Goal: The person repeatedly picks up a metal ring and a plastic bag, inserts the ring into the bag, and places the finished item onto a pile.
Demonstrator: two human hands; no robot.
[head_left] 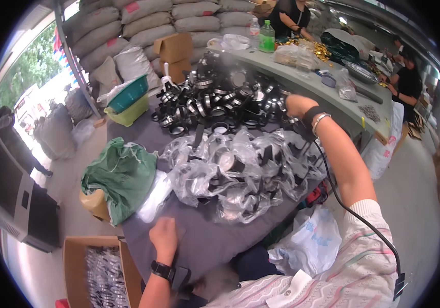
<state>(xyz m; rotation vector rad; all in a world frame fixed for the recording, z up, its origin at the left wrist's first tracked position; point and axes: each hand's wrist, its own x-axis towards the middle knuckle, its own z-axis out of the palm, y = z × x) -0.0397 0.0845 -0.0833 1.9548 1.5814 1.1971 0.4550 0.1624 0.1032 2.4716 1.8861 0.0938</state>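
Right grip (300, 106) at black-silver pile (215, 98); fingertips unclear.

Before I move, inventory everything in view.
Loose pieces: many, black, silver, table's far half
Bagged pieces: many, black, clear wrap, table middle
Table: one, grey, centre
Bag: one, green, table's left
Basins: two, teal, lime, far left
Carton: one, brown, lower left
Machine: one, grey, left
Bench: one, grey, far right
Bottles: two, clear, green, bench
Gold pieces: many, gold, bench
Sacks: many, pale, back
People: several, mostly dark, background
Left fingers: one set, bare, table's near left
Right fingers: one set, bare, loose pieces' right
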